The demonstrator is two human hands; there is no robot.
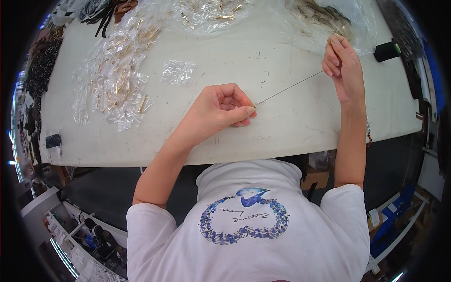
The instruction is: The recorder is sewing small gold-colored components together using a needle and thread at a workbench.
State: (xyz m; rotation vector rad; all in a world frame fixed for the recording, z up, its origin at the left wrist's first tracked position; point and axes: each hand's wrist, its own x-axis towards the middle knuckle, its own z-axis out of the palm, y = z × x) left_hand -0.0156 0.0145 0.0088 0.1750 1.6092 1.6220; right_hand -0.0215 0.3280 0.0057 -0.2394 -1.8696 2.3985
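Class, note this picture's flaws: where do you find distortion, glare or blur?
Head view: the near edge of the table bends and the corners go black; head view: white glare speckles the clear bags; head view: the strand between the left hand and right hand shows as a thin line, without obvious blur.

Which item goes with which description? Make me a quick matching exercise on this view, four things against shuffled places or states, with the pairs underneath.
Things:
1. Left hand
2. Thin strand
3. Spool
4. Small clear bag

Descriptions:
A. Black, near the right edge of the table
B. Flat, apart from the pile of bags on the left
C. Thumb and fingertips pinched together near the picture's middle
D. Stretched straight, slanting up toward the right hand

Pairs: 1-C, 2-D, 3-A, 4-B
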